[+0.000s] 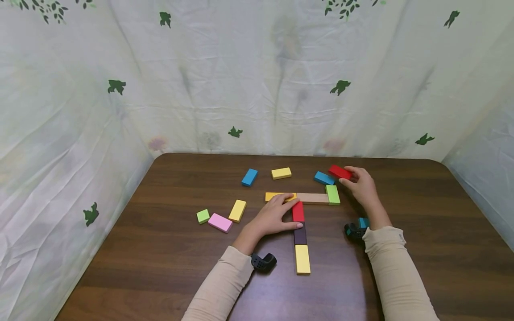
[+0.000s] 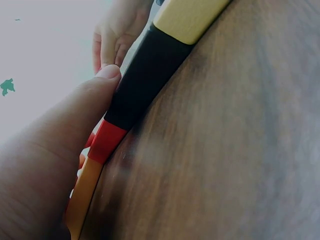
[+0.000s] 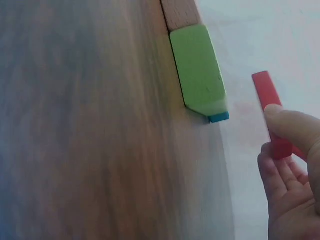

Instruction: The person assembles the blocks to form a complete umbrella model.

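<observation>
Between thumb and fingers my right hand [image 1: 364, 189] pinches a red block [image 1: 338, 171], lifted off the table in the right wrist view. Nearby lie a blue block [image 1: 324, 178] and a green block [image 1: 333, 195], the latter at the right end of a row with a natural wood block [image 1: 312, 199] and an orange block [image 1: 273, 196]. My left hand [image 1: 271, 217] spreads over the blocks, fingers on the orange one. Its thumb [image 2: 102, 82] touches the dark block [image 2: 145, 75]. From the row, a line runs toward me: red block [image 1: 298, 211], dark block, yellow block [image 1: 303, 259].
On the left lie a small green block [image 1: 203, 216], a pink block [image 1: 220, 222] and a yellow block [image 1: 238, 211]. Toward the back are a blue block [image 1: 250, 177] and another yellow block [image 1: 281, 173]. A white patterned cloth [image 1: 257, 80] hangs behind the wooden table [image 1: 168, 267].
</observation>
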Tool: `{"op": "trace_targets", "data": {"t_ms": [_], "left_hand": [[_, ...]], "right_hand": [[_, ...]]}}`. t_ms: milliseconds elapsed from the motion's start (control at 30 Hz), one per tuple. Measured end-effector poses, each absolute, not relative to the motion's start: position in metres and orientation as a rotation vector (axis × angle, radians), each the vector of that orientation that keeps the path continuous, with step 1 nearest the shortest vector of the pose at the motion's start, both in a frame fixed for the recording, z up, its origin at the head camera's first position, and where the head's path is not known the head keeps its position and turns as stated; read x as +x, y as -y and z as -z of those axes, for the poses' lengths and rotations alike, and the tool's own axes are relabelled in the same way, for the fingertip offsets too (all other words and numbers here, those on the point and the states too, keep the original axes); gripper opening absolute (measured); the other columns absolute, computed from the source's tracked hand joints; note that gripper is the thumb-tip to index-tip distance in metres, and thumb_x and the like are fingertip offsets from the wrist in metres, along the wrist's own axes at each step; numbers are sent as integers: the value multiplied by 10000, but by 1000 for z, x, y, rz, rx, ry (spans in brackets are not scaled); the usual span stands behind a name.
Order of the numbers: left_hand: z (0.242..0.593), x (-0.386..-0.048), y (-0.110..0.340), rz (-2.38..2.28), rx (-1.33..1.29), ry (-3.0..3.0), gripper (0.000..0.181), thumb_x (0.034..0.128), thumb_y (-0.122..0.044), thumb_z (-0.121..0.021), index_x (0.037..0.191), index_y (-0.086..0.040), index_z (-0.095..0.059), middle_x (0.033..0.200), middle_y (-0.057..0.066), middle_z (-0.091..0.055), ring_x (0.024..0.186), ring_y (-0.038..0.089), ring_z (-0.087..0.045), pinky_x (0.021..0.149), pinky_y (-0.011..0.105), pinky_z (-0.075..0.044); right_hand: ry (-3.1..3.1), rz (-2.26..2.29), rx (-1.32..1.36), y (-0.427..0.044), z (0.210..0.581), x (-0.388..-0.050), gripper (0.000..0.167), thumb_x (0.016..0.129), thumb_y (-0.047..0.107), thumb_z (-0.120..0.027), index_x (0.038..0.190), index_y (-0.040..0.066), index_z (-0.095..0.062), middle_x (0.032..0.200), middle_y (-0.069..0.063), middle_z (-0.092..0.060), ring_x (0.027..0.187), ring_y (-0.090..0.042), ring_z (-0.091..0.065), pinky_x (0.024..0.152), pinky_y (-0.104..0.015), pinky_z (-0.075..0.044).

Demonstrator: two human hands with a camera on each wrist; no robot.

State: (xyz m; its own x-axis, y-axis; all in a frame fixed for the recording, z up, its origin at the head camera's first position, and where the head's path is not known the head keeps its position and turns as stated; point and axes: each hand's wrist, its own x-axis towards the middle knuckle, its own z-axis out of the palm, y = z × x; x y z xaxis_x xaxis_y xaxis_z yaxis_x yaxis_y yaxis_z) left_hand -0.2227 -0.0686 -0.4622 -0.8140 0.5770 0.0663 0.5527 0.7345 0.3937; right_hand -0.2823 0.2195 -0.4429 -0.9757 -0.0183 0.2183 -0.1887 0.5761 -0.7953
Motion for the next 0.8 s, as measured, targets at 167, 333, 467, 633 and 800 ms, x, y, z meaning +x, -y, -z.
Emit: {"op": "trace_targets", "data": {"t_ms": [167, 333, 467, 633, 800], "left_hand": [[461, -222, 69, -626, 947, -2871, 760, 771, -620, -539, 1398, -240, -339, 1402, 6, -295, 1279, 187, -232, 1006, 375, -260], [460, -222, 69, -623, 949, -2875, 760, 773, -621, -536, 1399, -239, -338, 1401, 8, -297, 1277, 188, -235, 1007, 374, -259], [461, -222, 69, -616, 947, -2876, 762, 772, -624, -534, 1398, -237, -339, 1401, 7, -296, 1279, 185, -232, 1011, 369, -254], [462, -222, 68, -608, 952, -2879, 759, 769, -627, -534, 1394, -239, -346, 1396, 5, -302, 1276, 178, -236, 1012, 356, -253], [462, -223, 68, -614, 954, -2882, 759, 767, -626, -537, 1393, -241, -348, 1394, 5, -304, 1275, 178, -236, 1012, 356, -253]], "right_hand": [[2627, -1377, 213, -210, 440, -286, 444, 842, 98, -631, 1226, -63, -478, 1201, -253, -418, 1046, -391, -491, 856, -461, -418], [2605, -1429, 257, -201, 437, -291, 418, 829, 75, -640, 1184, -89, -491, 1174, -256, -421, 1054, -379, -500, 858, -441, -416], [2577, -1478, 311, -195, 437, -295, 387, 818, 55, -644, 1151, -94, -514, 1152, -245, -427, 1056, -359, -510, 853, -413, -420], [2566, -1524, 346, -189, 437, -298, 391, 821, 87, -645, 1167, -56, -529, 1149, -225, -449, 1037, -339, -522, 846, -407, -432], [2570, -1538, 376, -184, 438, -302, 407, 820, 133, -653, 1179, -25, -542, 1142, -216, -477, 986, -330, -540, 813, -397, -454]]}}
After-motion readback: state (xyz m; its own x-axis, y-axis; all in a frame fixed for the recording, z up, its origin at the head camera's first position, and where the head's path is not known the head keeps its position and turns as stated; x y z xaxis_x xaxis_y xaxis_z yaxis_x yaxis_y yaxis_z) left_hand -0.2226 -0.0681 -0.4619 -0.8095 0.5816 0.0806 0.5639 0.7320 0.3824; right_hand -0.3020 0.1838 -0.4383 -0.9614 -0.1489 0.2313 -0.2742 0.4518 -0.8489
